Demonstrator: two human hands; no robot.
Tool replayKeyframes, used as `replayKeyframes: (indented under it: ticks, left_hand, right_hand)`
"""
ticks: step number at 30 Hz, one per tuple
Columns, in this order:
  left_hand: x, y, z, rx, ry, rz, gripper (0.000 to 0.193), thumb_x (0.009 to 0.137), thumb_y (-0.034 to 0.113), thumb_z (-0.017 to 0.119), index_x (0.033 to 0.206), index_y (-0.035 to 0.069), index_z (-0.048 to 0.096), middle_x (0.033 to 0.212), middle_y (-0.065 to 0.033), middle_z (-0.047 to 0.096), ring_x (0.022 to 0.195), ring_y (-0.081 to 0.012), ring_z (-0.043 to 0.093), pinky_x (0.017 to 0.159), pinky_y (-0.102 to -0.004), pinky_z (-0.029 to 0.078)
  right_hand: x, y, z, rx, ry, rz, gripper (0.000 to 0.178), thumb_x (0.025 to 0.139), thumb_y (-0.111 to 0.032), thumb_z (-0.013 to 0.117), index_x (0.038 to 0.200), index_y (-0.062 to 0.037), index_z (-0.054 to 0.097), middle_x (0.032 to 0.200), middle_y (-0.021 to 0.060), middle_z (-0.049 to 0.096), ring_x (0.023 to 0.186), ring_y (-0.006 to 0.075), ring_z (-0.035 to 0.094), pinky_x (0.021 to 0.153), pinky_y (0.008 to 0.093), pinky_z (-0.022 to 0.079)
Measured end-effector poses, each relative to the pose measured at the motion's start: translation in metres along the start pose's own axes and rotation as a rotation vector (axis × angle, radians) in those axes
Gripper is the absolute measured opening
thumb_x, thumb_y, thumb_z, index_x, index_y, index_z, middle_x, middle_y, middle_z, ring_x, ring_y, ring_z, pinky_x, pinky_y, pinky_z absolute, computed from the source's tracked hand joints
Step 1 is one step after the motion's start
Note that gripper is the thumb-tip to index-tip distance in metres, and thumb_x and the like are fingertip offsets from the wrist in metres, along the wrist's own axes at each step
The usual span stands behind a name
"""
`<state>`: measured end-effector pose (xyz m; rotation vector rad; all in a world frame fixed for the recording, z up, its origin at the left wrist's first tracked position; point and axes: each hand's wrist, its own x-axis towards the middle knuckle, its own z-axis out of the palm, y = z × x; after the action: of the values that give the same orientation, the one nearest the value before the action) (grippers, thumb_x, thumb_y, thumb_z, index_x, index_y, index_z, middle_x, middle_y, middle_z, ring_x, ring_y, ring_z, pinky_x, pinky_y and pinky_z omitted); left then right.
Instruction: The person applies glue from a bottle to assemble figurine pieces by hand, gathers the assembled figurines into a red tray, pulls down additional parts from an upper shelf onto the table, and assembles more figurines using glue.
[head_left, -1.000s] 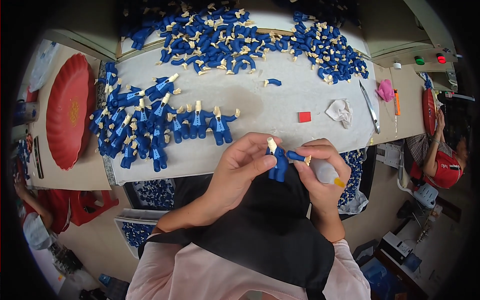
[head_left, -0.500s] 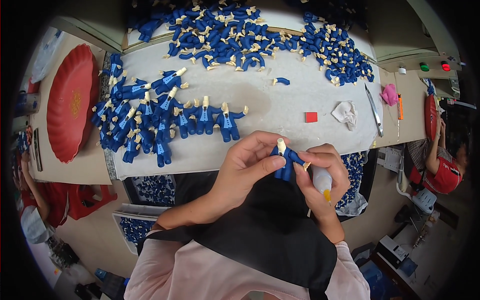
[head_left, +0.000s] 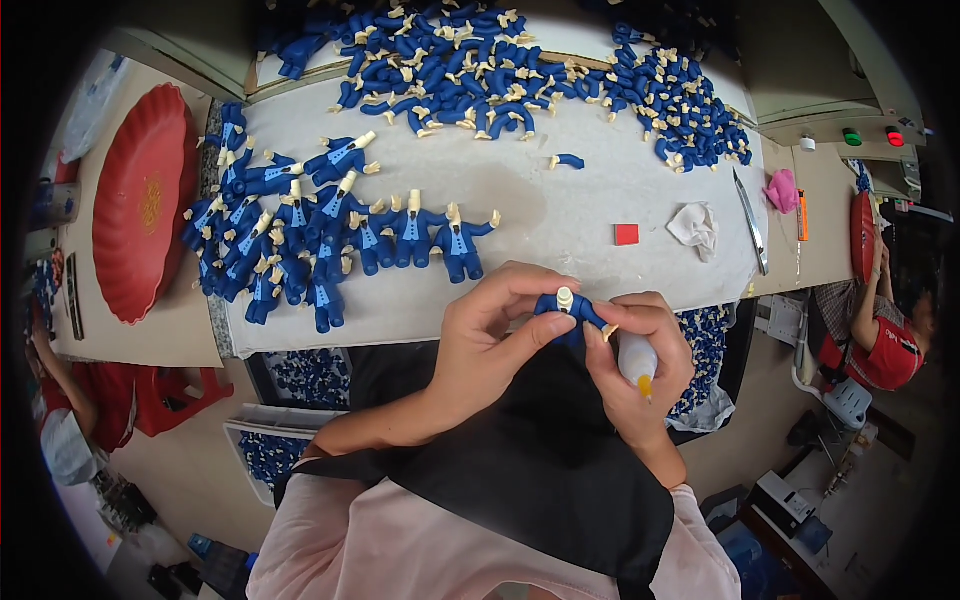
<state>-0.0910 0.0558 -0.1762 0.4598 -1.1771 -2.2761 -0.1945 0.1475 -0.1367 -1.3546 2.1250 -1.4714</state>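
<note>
Between my two hands, just off the table's front edge, is a headless blue toy figure (head_left: 562,304) with a cream neck peg, its neck end tipped toward me. My left hand (head_left: 492,335) grips its body between thumb and fingers. With thumb and forefinger my right hand (head_left: 645,345) pinches the figure's blue arm (head_left: 597,320), which ends in a cream hand. The same hand's other fingers keep a white squeeze bottle (head_left: 636,358) against the palm, its yellow needle tip pointing down toward me. The figure's legs are mostly hidden.
Several headless figures (head_left: 325,215) lie on the left of the white table (head_left: 480,260). Loose blue arms (head_left: 460,75) are heaped at the back; one arm (head_left: 569,161) lies alone. A red square (head_left: 626,234), crumpled tissue (head_left: 694,231) and tweezers (head_left: 750,222) lie right. Co-workers sit both sides.
The figure has tilted, so its neck peg now faces up toward me and less of its legs shows. My right hand with the bottle has shifted slightly left.
</note>
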Motion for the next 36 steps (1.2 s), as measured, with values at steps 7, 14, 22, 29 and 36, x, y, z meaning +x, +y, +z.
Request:
replayKeyframes:
  ticks: [7,14,22,29,36]
  left_hand:
    - [-0.003,-0.001,0.003,0.154,0.088,0.052,0.022,0.074,-0.004,0.058,0.095,-0.001,0.056,0.094,-0.0095,0.053,0.087,-0.0152,0.054,0.075,-0.0226,0.044]
    - [-0.004,-0.002,0.003,0.355,0.091,0.226,0.021,0.07,-0.002,0.061,0.091,0.0,0.058,0.09,-0.0123,0.058,0.081,-0.0183,0.057,0.069,-0.0231,0.045]
    - [-0.003,-0.003,0.005,0.442,0.116,0.257,0.021,0.07,-0.003,0.061,0.091,0.0,0.058,0.087,-0.0121,0.057,0.075,-0.0179,0.058,0.062,-0.0228,0.046]
    - [0.0,-0.009,0.006,0.46,0.19,0.164,0.022,0.069,-0.005,0.059,0.09,0.0,0.056,0.082,-0.011,0.057,0.073,-0.0179,0.057,0.062,-0.0231,0.045]
    - [0.001,-0.008,0.006,0.455,0.2,0.158,0.021,0.069,-0.006,0.058,0.09,-0.001,0.056,0.082,-0.0109,0.057,0.072,-0.0179,0.057,0.062,-0.0231,0.045]
  right_hand:
    - [0.0,-0.009,-0.002,-0.091,-0.052,-0.001,0.025,0.062,0.007,0.064,0.085,-0.0001,0.056,0.075,0.0118,0.056,0.058,0.0181,0.055,0.05,0.0236,0.043]
    - [-0.002,-0.017,-0.002,-0.134,-0.036,0.055,0.017,0.066,0.008,0.06,0.081,0.0013,0.056,0.073,0.0097,0.056,0.061,0.0131,0.052,0.055,0.0205,0.039]
    - [0.0,-0.007,-0.005,-0.125,-0.098,0.08,0.02,0.064,0.007,0.062,0.082,0.0001,0.055,0.072,0.0113,0.056,0.058,0.0197,0.055,0.053,0.0239,0.043]
    - [0.006,0.003,-0.003,-0.059,-0.152,0.251,0.012,0.069,0.003,0.06,0.08,0.0011,0.054,0.07,0.0098,0.056,0.058,0.0162,0.054,0.055,0.0231,0.042]
    - [0.006,0.004,-0.001,-0.044,-0.144,0.261,0.011,0.069,0.002,0.06,0.079,0.0013,0.054,0.07,0.0097,0.056,0.058,0.0163,0.054,0.054,0.0236,0.042]
